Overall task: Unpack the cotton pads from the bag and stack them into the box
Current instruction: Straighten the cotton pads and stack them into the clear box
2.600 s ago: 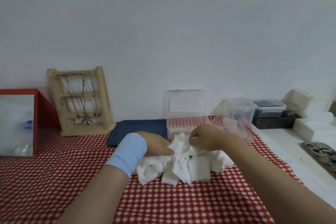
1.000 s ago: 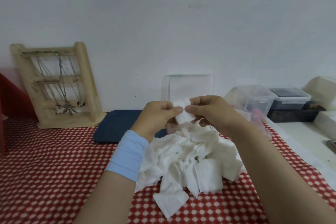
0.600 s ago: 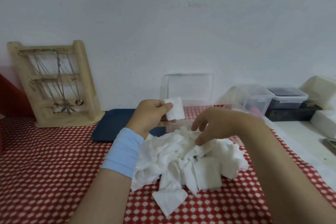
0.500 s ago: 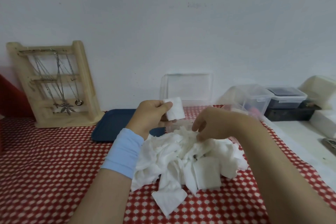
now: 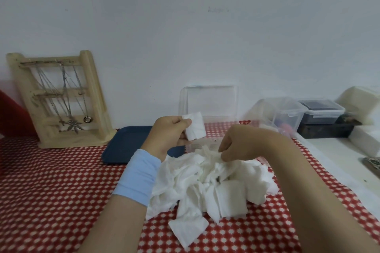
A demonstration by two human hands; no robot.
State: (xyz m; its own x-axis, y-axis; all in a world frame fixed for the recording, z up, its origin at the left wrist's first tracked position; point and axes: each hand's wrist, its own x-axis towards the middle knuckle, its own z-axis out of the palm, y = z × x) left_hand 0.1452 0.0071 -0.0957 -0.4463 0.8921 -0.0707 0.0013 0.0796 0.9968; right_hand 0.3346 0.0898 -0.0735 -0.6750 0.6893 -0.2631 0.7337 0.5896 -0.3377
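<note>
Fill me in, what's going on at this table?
A person is working through a heap of cotton pads on the red checked tablecloth. The left hand holds a single pad up, pinched between thumb and fingers. The right hand pinches into the top of the heap. The clear box stands open behind the heap, near the wall; whether any pads are in it yet cannot be told.
</note>
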